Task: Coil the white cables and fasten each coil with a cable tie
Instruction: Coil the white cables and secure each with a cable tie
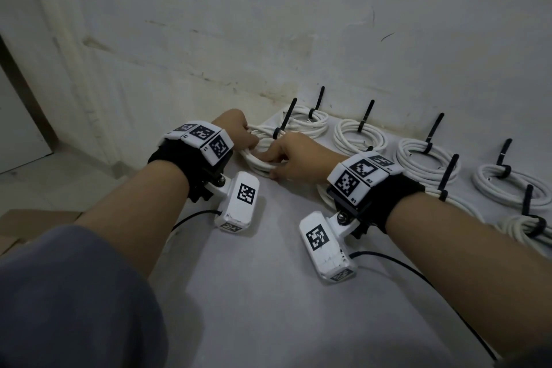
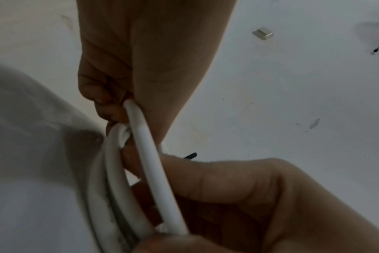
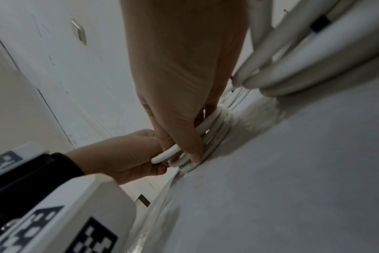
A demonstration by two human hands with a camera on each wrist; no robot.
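A coil of white cable (image 1: 257, 163) lies at the far left of the white table (image 1: 268, 293), close to the wall. A black cable tie (image 1: 283, 121) circles its far side, tail sticking up. My left hand (image 1: 239, 136) curls its fingers round the coil's left strands. My right hand (image 1: 283, 158) pinches the near strands, index finger on top and thumb below. In the left wrist view my left hand (image 2: 141, 59) grips the cable (image 2: 149, 162) beside my right hand (image 2: 238, 188). In the right wrist view my right hand (image 3: 180, 85) reaches onto the strands (image 3: 167, 153) next to my left hand (image 3: 123, 154).
Several tied coils (image 1: 358, 134) (image 1: 427, 161) (image 1: 507, 185) line the wall to the right, black tie tails upright. Another coil (image 1: 324, 196) lies partly under my right wrist. The table's left edge drops to the floor and a cardboard box (image 1: 35, 218). Bare tabletop lies toward me.
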